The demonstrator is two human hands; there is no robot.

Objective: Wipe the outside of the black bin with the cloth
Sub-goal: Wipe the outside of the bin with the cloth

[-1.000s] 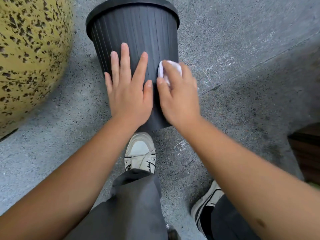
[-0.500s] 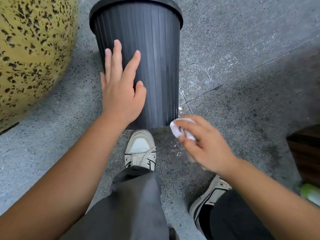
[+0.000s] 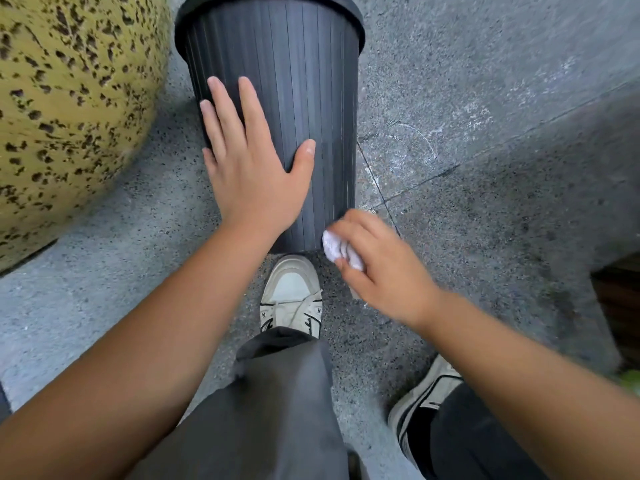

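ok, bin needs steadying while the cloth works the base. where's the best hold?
Likely the upper wall of the black bin, from the near side, as the left hand does: flat palm on the ribs. The taper makes it too broad to wrap. The right hand grips the cloth.

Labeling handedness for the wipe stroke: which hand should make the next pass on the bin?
Right. The right hand already pinches the cloth in its fingers, at the lower right edge of the black bin. The left hand lies flat on the bin's side, bracing it, with no cloth.
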